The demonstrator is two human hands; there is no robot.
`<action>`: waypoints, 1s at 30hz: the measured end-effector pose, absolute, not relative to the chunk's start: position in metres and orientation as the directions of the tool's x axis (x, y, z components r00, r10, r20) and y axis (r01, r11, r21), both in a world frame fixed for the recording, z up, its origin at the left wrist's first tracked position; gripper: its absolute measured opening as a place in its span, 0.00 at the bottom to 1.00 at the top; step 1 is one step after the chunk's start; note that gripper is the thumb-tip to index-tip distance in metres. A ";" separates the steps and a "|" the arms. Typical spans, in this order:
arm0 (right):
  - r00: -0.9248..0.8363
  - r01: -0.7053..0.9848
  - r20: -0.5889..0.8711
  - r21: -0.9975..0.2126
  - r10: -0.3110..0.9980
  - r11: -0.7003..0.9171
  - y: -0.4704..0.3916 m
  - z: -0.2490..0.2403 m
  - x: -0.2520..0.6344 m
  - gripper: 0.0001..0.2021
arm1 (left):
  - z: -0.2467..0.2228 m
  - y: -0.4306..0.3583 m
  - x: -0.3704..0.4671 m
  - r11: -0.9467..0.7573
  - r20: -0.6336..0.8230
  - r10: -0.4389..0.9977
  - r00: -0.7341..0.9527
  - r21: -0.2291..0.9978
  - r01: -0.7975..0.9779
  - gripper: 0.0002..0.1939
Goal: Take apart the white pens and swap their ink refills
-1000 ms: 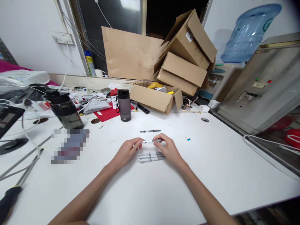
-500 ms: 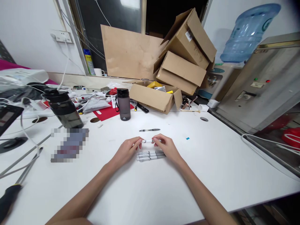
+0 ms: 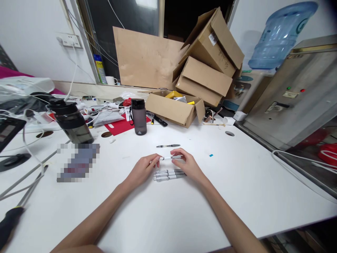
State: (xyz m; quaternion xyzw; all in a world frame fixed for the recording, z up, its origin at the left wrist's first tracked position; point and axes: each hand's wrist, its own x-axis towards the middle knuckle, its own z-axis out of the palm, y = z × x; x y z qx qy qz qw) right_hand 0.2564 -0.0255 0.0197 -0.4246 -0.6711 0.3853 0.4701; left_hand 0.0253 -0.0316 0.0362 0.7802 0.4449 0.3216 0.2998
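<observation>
Bright, even indoor light from above; white table (image 3: 168,218) is well lit with only soft, faint shadows under the arms. Window (image 3: 126,21) dark, with a pale reflection at top. Strong wide-angle bending at edges; water jug (image 3: 279,35) leans. One pixelated patch (image 3: 77,162) left. Centre sharp, corners darken.

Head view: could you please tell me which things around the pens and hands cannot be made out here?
- Pen held between left hand and right hand: both ends hidden by fingertips, head view.
- Pens on the table: exact count unclear; right ends under the right hand.
- Pixelated patch: blurred, unidentifiable.
- Screwdriver: cut off by the left edge.
</observation>
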 end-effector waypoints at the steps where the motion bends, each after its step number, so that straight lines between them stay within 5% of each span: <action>1: -0.200 0.200 0.278 -0.927 0.939 0.317 -0.026 0.020 0.256 0.12 | 0.036 -0.032 0.025 -0.423 0.236 0.887 0.397 0.757 0.498 0.25; 4: -0.198 0.185 0.212 -0.951 0.957 0.249 -0.025 0.019 0.256 0.12 | 0.036 -0.032 0.026 -0.418 0.227 0.888 0.401 0.761 0.495 0.26; 12: -0.179 0.125 0.331 -0.926 0.926 0.355 -0.021 0.023 0.263 0.08 | 0.030 -0.026 0.027 -0.349 0.182 0.892 0.414 0.859 0.375 0.23; 30: 0.111 0.064 0.313 -0.949 0.943 0.308 -0.010 0.012 0.268 0.11 | 0.009 -0.008 0.016 -0.219 0.131 0.934 0.334 0.946 0.240 0.18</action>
